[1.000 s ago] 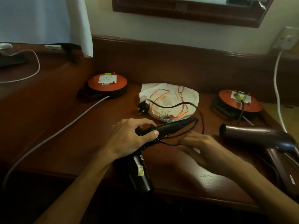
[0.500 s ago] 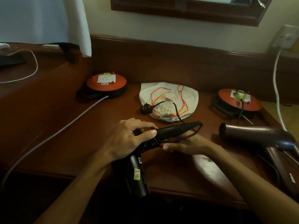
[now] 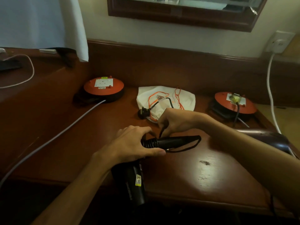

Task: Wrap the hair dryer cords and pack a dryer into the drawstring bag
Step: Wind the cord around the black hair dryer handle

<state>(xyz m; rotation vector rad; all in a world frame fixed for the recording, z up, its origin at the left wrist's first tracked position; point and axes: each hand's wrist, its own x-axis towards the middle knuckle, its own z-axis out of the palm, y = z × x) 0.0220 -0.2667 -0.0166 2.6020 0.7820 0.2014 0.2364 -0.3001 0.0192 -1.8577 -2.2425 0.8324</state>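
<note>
Left hand (image 3: 129, 143) clamped round black dryer (image 3: 162, 142) at front edge of desk (image 3: 211, 172), barrel overhanging. Several cord (image 3: 183, 147) turns wound on handle; wrapping judged partly done. Plug (image 3: 142, 112) loose on desk. Right hand (image 3: 173, 120) pinching cord above handle. Drawstring bag (image 3: 165, 101) flat near back edge, unpacked. Brown dryer (image 3: 266, 137) at right edge, cord unwrapped as far as visible.

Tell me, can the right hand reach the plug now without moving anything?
Probably yes. The plug lies bare on the desk just left of the right hand, nothing between them, but that hand pinches the cord.
</note>
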